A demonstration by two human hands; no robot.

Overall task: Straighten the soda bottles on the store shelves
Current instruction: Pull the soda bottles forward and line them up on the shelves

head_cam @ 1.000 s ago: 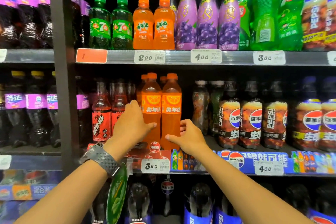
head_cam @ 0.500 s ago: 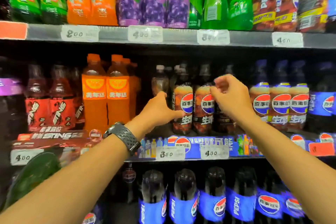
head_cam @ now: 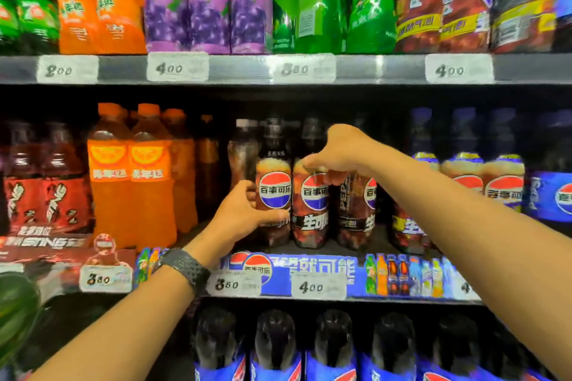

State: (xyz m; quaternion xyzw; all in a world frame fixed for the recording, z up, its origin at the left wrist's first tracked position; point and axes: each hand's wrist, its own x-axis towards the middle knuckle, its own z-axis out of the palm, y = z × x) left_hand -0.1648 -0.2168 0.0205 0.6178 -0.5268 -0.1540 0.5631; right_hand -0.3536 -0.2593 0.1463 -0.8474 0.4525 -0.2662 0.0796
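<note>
Dark Pepsi bottles with red-white-blue logos stand in a row on the middle shelf (head_cam: pixel 359 249). My left hand (head_cam: pixel 243 215) wraps the lower body of the leftmost one (head_cam: pixel 274 176), thumb in front and fingers behind. My right hand (head_cam: pixel 342 153) is closed from above over the shoulders of the second bottle (head_cam: pixel 312 210) and third bottle (head_cam: pixel 356 207). Its fingertips lie on the second bottle's shoulder, it hides the third bottle's neck, and I cannot tell which of the two it grips. The third bottle's label is turned partly sideways.
Orange soda bottles (head_cam: pixel 130 176) and red Sting bottles (head_cam: pixel 46 189) stand to the left, blue-capped Pepsi bottles (head_cam: pixel 483 182) to the right. The upper shelf rail (head_cam: pixel 241 69) carries price tags under purple, green and orange bottles. Large Pepsi bottles (head_cam: pixel 275 346) fill the shelf below.
The view and both hands shifted right, from the orange bottles to the dark Pepsi row. My left hand closed on the leftmost bottle and my right hand dropped onto the bottles' shoulders.
</note>
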